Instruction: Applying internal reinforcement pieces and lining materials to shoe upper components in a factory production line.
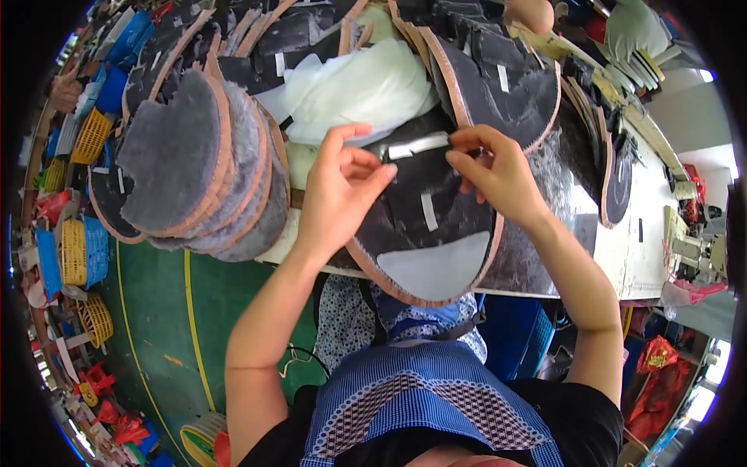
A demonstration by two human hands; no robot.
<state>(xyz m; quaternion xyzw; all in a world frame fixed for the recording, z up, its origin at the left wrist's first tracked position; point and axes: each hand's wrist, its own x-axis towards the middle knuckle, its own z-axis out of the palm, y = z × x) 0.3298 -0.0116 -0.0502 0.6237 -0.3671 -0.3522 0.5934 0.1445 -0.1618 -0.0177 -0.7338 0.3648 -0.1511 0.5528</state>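
Note:
A black, rounded fleece-lined shoe upper [405, 222] with a brown furry edge lies before me at the table's front, its curved end over the edge. A smooth pale grey patch [436, 265] covers that end, and a small white label [429, 212] sits above it. My left hand [342, 187] pinches the upper's far left corner between thumb and curled fingers, the index finger raised. My right hand [496, 173] pinches the far right corner. Between them a shiny whitish strip [419, 146] lies along the far edge. Just beyond is a heap of translucent white patches [350, 89].
Stacked grey fleece uppers [175, 156] stand at the left. More black uppers [498, 86] lie at the back right, others [615, 171] farther right on the white table [638, 257]. Yellow baskets [74, 253] line the left side beyond the green floor [159, 311]. Another person's hand [66, 92] shows far left.

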